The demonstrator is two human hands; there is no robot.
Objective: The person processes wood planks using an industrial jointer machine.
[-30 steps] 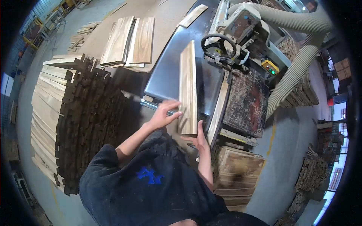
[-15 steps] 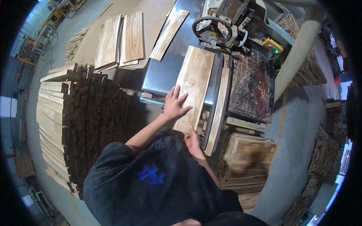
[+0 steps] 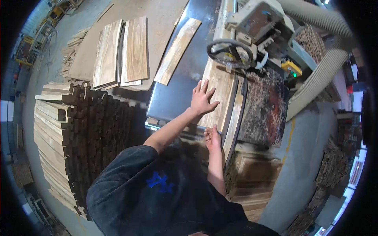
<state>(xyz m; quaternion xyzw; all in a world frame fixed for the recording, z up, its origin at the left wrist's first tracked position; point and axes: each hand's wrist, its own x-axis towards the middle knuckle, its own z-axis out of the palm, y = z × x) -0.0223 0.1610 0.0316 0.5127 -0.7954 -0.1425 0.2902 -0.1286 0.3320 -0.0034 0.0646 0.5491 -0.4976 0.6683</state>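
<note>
A pale wooden board (image 3: 223,100) lies on the machine's shiny metal table (image 3: 167,104), its far end beneath the handwheel (image 3: 230,54) and machine head. My left hand (image 3: 202,100) rests on the board's left side, fingers spread. At the near end is my right hand (image 3: 213,138), its thumb against the board's edge and its fingers curled; their hold underneath is partly hidden. A narrow wooden strip (image 3: 237,114) runs along the board's right side. Another narrow board (image 3: 178,52) lies farther left on the metal table.
Left of me stands a tall stack of wood pieces (image 3: 51,135). Several flat boards (image 3: 136,51) lie on a brown surface at the back left. A pile of boards (image 3: 256,177) stands to the right, below the scuffed machine bed (image 3: 262,106). A ribbed hose (image 3: 315,82) curves down at right.
The board has moved forward, its far end now under the machine head. Both hands have moved forward with it. The camera view has shifted somewhat.
</note>
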